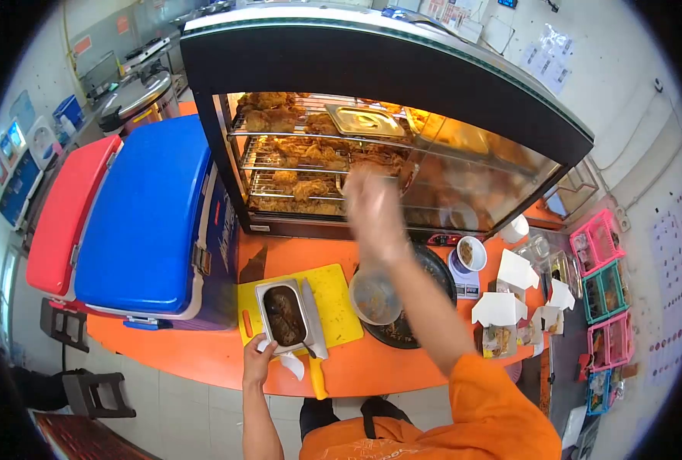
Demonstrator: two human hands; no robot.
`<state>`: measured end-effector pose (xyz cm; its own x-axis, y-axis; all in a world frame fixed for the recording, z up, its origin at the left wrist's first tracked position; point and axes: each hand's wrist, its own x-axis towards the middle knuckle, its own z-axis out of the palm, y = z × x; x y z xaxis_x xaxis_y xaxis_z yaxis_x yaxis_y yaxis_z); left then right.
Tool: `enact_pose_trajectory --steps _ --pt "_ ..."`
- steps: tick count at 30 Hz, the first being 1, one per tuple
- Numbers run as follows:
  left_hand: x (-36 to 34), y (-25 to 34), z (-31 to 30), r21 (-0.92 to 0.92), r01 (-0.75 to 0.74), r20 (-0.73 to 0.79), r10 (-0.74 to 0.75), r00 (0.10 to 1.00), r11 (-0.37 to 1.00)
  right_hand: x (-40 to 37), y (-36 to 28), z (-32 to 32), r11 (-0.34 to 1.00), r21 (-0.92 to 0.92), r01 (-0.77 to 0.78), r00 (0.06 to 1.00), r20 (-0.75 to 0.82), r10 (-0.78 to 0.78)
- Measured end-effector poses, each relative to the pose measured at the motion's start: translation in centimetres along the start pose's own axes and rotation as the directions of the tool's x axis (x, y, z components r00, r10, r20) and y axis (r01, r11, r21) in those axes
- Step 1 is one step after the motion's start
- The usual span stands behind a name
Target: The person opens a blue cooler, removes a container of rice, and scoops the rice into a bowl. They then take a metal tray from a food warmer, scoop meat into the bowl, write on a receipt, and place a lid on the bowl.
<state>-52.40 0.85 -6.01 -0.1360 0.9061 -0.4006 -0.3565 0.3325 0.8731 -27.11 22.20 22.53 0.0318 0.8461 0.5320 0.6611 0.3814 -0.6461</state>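
My left hand (260,353) grips the near corner of a small metal pan (307,343) of dark sauce (285,316), with fingers closed on the rim. The pan rests over a yellow cutting board (339,303), beside a knife (315,330) with a yellow handle. Smeared by motion, my right hand (373,211) is raised in front of the opening of a heated display cabinet (387,65); its fingers are not clear. Fried chicken pieces (310,188) lie on the wire racks behind it. Below my right forearm are a translucent bowl (373,297) and a black round tray (433,264).
A blue cooler (145,215) and a red cooler (72,215) stand at the left. On the right are open white food boxes (500,309), a cup (470,254) on a scale (465,284), and coloured baskets (606,284). The cabinet's sliding glass (483,176) covers its right side.
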Motion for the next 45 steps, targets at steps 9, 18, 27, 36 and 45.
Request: enact_pose_trajectory --steps 9,18,27,36,45 --pt "0.5 -1.5 -4.0 -0.004 0.005 -0.075 -0.005 0.997 1.000 19.6 7.4 -3.9 0.815 -0.571 -0.096 0.748 0.499 0.438" --pt "-0.8 0.0 -4.8 0.015 0.125 -0.039 -0.124 0.992 0.992 15.6 1.8 -1.8 0.603 -0.493 0.628 0.674 0.731 -0.105" --pt "-2.2 3.2 -4.6 0.290 0.155 -0.226 -0.090 0.970 0.945 -12.1 -3.6 10.2 0.897 -0.440 0.042 0.585 0.738 0.335" --pt "-5.8 4.3 -4.9 0.584 0.013 -0.242 0.158 0.957 0.812 -22.1 -0.4 13.8 0.946 -0.322 -0.024 0.940 0.314 0.131" --pt "-11.1 8.5 -4.8 0.658 0.006 -0.097 0.077 0.992 0.753 -25.8 4.5 15.3 0.650 0.163 -0.742 0.553 0.697 0.456"
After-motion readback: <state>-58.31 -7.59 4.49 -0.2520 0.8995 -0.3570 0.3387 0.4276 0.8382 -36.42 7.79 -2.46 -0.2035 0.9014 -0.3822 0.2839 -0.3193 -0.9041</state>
